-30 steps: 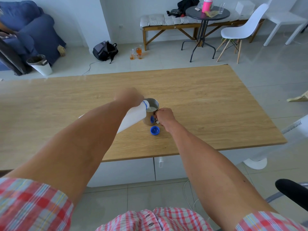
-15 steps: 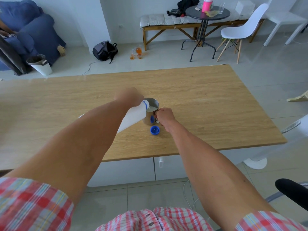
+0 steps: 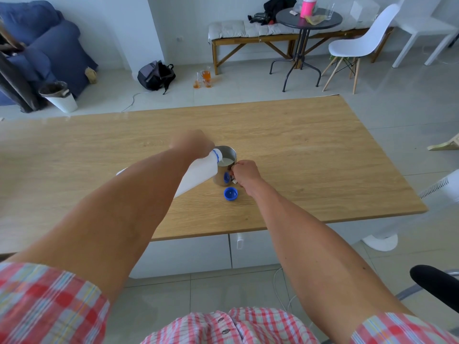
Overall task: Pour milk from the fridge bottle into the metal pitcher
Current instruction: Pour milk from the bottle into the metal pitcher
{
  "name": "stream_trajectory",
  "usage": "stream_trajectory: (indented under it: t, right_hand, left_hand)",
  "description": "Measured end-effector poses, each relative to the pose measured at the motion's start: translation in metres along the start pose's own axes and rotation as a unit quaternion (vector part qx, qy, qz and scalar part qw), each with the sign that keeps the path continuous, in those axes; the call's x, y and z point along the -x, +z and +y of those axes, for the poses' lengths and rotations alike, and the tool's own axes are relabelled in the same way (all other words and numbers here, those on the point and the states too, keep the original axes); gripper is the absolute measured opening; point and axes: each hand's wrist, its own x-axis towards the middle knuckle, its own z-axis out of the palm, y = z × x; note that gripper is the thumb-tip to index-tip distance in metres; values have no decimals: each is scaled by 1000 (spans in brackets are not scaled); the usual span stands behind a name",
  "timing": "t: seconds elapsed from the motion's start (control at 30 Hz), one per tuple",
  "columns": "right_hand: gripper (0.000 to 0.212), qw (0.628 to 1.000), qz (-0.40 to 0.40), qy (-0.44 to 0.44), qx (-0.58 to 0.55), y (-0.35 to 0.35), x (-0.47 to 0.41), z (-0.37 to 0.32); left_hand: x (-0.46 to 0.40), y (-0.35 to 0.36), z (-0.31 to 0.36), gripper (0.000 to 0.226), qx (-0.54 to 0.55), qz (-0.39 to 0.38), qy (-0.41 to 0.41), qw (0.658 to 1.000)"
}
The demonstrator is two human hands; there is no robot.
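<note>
A white plastic milk bottle (image 3: 198,173) with a blue neck ring is tipped over, its mouth resting over the rim of the metal pitcher (image 3: 224,167). My left hand (image 3: 192,142) grips the bottle from above. White milk runs into the pitcher, which holds milk inside. The pitcher stands on the wooden table (image 3: 310,155), and my right hand (image 3: 244,173) is closed on its handle at the right side. The bottle's blue cap (image 3: 230,193) lies upside down on the table just in front of the pitcher.
Beyond the table's far edge the tiled floor holds a black backpack (image 3: 156,75), glasses of orange drink (image 3: 204,79), a white bin (image 3: 60,96) and a blue armchair (image 3: 42,53). A round black table (image 3: 308,18), white chairs (image 3: 360,43) and a bench stand at the back.
Hands, bottle and pitcher keep almost the same pose. The milk keeps flowing into the pitcher.
</note>
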Motion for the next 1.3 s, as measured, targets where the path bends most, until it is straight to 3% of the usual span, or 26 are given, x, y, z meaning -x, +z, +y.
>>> stream_trajectory:
  t: [1.3]
  right_hand:
    - [23,1000,-2,-3,1,-2,1,-1]
  left_hand:
    - [1,-3,3,27,-20,-6,0,1000]
